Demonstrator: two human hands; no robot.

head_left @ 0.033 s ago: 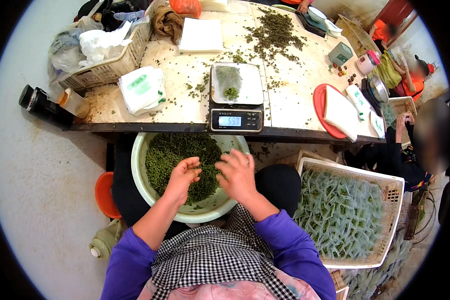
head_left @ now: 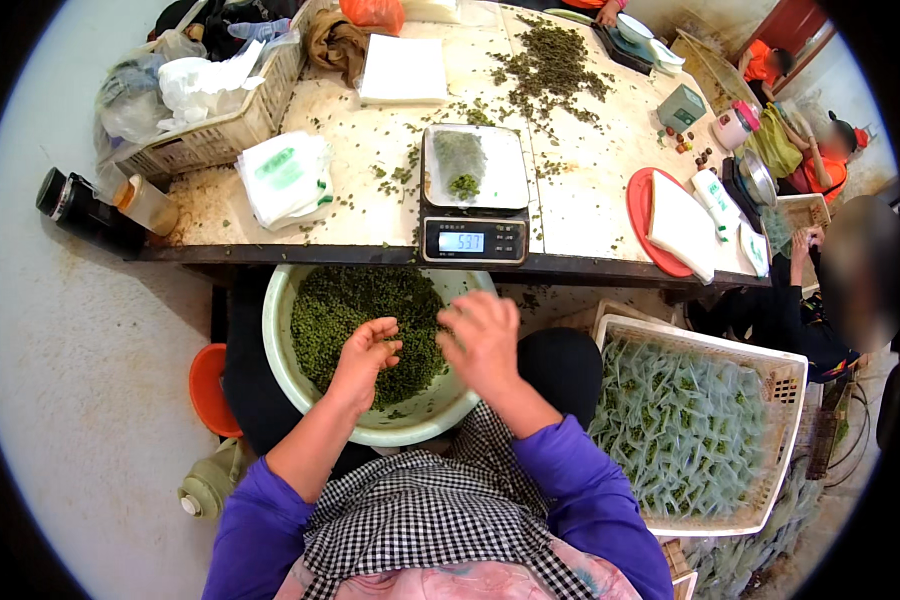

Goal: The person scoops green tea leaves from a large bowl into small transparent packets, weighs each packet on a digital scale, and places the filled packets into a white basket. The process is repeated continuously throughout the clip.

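My left hand (head_left: 364, 352) hovers over a pale green basin (head_left: 280, 370) of small green berries (head_left: 360, 310), which look like green peppercorns. Its fingers are loosely curled and apart, with nothing visible in them. Above the basin's right side is my right hand (head_left: 485, 345), fingers bent and blurred by motion, so what they hold cannot be made out. Beyond the basin, at the table's edge, stands a digital scale (head_left: 505, 180) with a lit display. On its white pan lies a clear plastic bag (head_left: 460, 160) with green berries in its near end.
To my right stands a cream crate (head_left: 785, 440) packed with filled clear bags (head_left: 680, 430). White bags (head_left: 285, 180) and a white stack (head_left: 403, 70) lie on the table (head_left: 370, 220), near scattered berries (head_left: 550, 70). Co-workers sit at the right.
My right hand has shifted slightly up and to the right, away from my left hand, which is nearly still. The bag on the scale looks slightly shifted, and the display reading differs.
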